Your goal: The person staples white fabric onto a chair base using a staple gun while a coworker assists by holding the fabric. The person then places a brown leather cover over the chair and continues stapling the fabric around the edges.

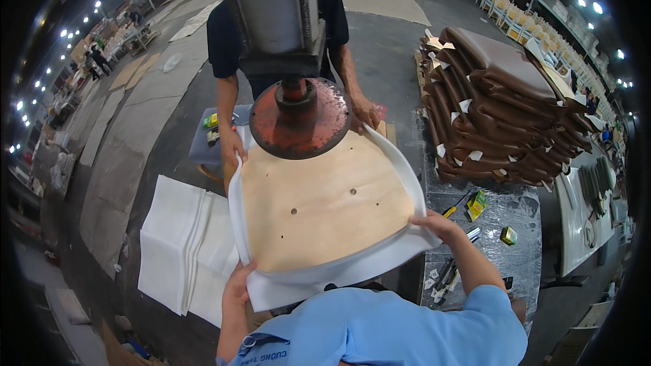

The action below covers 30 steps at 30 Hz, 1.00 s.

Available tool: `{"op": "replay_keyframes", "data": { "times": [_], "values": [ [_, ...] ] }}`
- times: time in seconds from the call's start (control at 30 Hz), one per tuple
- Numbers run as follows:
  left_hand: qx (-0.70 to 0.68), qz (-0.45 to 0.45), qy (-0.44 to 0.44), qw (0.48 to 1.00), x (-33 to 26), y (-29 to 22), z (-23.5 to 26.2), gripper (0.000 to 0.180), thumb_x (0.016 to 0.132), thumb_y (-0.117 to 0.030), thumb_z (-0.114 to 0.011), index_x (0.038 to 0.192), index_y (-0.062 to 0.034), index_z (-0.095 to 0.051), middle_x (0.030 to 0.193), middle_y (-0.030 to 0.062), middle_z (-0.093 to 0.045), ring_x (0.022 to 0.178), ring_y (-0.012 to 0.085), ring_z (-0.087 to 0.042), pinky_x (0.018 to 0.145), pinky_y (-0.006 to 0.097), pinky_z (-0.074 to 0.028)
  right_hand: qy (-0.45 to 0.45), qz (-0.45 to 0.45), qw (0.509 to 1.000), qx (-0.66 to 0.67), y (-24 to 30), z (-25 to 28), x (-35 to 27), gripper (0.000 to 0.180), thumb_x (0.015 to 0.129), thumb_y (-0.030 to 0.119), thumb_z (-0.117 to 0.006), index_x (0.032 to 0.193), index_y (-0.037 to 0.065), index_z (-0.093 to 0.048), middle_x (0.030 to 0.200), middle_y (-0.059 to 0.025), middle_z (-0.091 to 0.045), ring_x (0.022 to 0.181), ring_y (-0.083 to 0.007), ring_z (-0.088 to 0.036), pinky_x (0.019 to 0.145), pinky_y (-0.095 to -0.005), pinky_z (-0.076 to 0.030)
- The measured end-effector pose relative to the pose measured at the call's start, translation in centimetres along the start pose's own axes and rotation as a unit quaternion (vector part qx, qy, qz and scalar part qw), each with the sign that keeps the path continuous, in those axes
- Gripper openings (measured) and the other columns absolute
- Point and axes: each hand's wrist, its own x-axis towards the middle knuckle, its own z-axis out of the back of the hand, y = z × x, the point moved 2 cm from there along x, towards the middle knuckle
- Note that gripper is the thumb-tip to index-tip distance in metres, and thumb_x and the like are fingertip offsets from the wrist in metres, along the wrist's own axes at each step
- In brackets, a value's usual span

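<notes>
Keeping the sheet (305, 289) even seemed key — left hand (237, 286) and right hand (439, 226) both gripped it at the board's (325, 227) near corners. The board sat below the disc (271, 125).

Board (325, 220): lt. wood w/ several sm. holes, approx. flat on wht. sheet (291, 288), edges curling up at sides.

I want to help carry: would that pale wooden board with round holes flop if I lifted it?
The pale wooden board probably won't flop: its face looks smooth, without creases. Being broad and cornered, it likely won't roll.
</notes>
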Motion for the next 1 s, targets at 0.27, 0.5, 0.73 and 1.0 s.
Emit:
{"op": "replay_keyframes", "data": {
  "times": [0.27,0.5,0.73,1.0],
  "values": [
    [0.099,-0.032,-0.017,0.994,0.6,-0.1,-0.1,0.066,0.105,-0.008,-0.073,0.165,-0.0001,-0.048,0.148,0.0187,-0.068,0.128,0.0320,-0.071,0.108,0.046,-0.058,0.006,-0.009,0.961,-0.278,0.8,1.5,1.2,0.068,0.102,0.038,-0.084,0.155,0.002,-0.062,0.135,-0.0173,-0.077,0.120,-0.0280,-0.075,0.105,-0.0437,-0.058],
    [0.127,-0.034,-0.063,0.989,1.1,0.2,-0.4,0.059,0.107,-0.003,-0.065,0.164,-0.0005,-0.049,0.149,0.0178,-0.068,0.132,0.0306,-0.068,0.111,0.043,-0.056,-0.124,0.123,0.964,-0.201,3.2,1.1,3.1,0.062,0.097,0.036,-0.088,0.139,-0.005,-0.069,0.129,-0.0192,-0.078,0.111,-0.0269,-0.076,0.100,-0.0408,-0.059],
    [0.381,-0.196,-0.138,0.893,1.6,1.4,-1.1,0.070,0.106,-0.019,-0.071,0.166,0.0026,-0.043,0.152,0.0200,-0.068,0.138,0.0355,-0.066,0.116,0.045,-0.051,-0.152,0.132,0.970,-0.138,1.7,-0.5,3.7,0.052,0.093,0.023,-0.090,0.133,-0.004,-0.070,0.119,-0.0128,-0.080,0.106,-0.0229,-0.075,0.096,-0.0382,-0.058],
    [0.561,-0.213,-0.198,0.775,-1.8,2.7,-4.1,0.082,0.106,-0.036,-0.070,0.163,0.0142,-0.037,0.145,0.0364,-0.064,0.129,0.0514,-0.067,0.108,0.057,-0.055,-0.191,0.105,0.959,-0.182,0.8,-0.2,5.0,0.050,0.095,0.019,-0.087,0.136,-0.003,-0.067,0.119,-0.0125,-0.079,0.103,-0.0212,-0.073,0.094,-0.0381,-0.058]
  ]
}}
